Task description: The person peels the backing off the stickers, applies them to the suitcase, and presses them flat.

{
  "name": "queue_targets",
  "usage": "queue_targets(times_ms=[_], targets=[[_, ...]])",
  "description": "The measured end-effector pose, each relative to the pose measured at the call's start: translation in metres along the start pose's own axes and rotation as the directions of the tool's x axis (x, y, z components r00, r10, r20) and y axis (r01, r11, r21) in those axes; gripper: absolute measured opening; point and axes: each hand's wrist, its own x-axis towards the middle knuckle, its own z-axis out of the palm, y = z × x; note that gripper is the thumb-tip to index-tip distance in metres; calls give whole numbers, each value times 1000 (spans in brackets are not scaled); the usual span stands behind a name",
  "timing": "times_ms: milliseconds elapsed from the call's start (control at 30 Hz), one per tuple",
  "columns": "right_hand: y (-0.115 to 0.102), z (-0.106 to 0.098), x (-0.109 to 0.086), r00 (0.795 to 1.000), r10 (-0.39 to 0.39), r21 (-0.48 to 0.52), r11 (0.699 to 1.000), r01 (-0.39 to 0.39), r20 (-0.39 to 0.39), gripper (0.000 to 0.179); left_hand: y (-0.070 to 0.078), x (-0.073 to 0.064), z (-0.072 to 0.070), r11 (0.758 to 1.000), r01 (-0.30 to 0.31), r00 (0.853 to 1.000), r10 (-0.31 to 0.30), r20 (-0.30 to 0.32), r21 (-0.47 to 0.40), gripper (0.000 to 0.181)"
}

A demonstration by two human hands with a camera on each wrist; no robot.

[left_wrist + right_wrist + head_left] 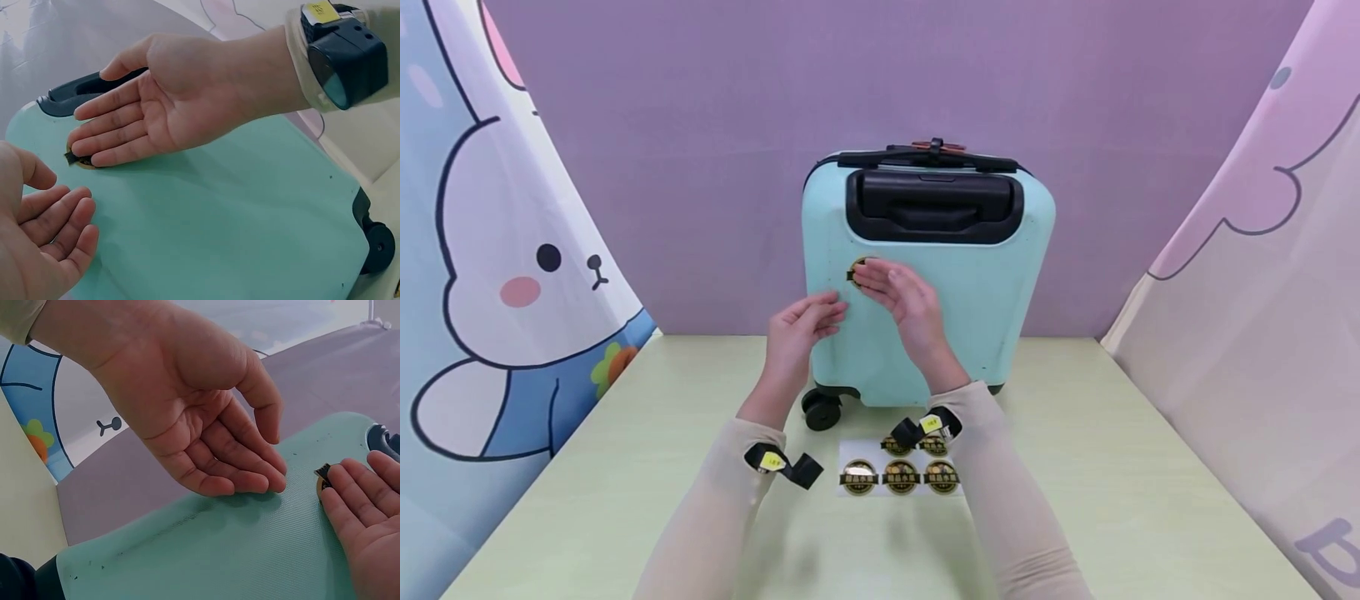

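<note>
Rests straight, empty fingers of the right hand (pixel 913 312) over the round black-and-gold sticker (pixel 852 273) below the handle recess (pixel 936 204) of the mint-green trolley suitcase (pixel 970 325), and holds the left hand (pixel 796 332) loosely curled and empty at the suitcase's left edge, with the sticker sheet (pixel 881 464) on the table (pixel 625 500).

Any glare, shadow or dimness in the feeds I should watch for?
Head: bright, with white glare on the lower-left sticker of the sheet, soft shadows on the table. Left wrist: dimmer, a soft shadow on the suitcase below the right hand, pale sheen on the wall. Right wrist: also dim, shadow on the suitcase under the left hand.
</note>
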Motion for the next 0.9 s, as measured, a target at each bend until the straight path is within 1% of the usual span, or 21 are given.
queue_targets(times_ms=[200, 367, 533, 800, 900], targets=[[1, 2, -2, 998, 44, -58, 997, -41, 35, 45, -9, -5, -5, 999, 30, 1000, -30, -3, 17, 29], [2, 3, -4, 997, 69, -64, 996, -67, 29, 45, -18, -11, -8, 997, 58, 998, -58, 2, 44, 29], [4, 3, -6, 995, 98, -61, 994, -96, 28, 45, -28, -14, -12, 993, 92, 996, -92, 0, 68, 29], [9, -1, -13, 991, 128, -116, 986, -123, 41, 44, -42, -22, -17, 985, 148, 989, -147, -20, 85, 29], [12, -3, -17, 988, 146, -136, 981, -139, 41, 43, -48, -25, -20, 979, 170, 985, -170, -17, 110, 29]])
